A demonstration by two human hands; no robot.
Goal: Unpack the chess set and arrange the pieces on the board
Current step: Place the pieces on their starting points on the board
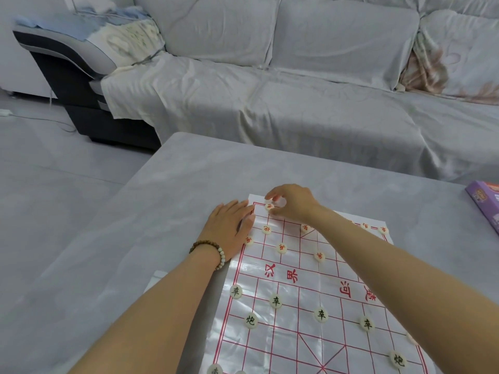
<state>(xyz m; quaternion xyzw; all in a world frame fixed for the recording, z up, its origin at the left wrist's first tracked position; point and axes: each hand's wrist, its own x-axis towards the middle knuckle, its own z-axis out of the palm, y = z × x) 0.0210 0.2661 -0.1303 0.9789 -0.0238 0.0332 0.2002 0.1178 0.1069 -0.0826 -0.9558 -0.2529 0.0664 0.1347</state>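
A glossy white sheet with a red grid, the chess board (pixel 297 282), lies flat on the grey table (pixel 113 265). Several cream round pieces with black characters (pixel 275 301) stand on its near half. Several with red characters (pixel 281 248) stand on the far half. My right hand (pixel 293 202) reaches to the far left corner, fingertips pinching a red-marked piece (pixel 269 206) that rests on the sheet. My left hand (pixel 229 225), a bead bracelet on its wrist, lies flat with fingers together on the sheet's far left edge, partly covering another red-marked piece (pixel 248 240).
A purple box (pixel 484 205) lies at the table's right edge. A sofa under a pale cover (pixel 297 90) stands behind the table. A folded clear plastic bag (pixel 155 279) shows under my left forearm. Grey floor lies to the left.
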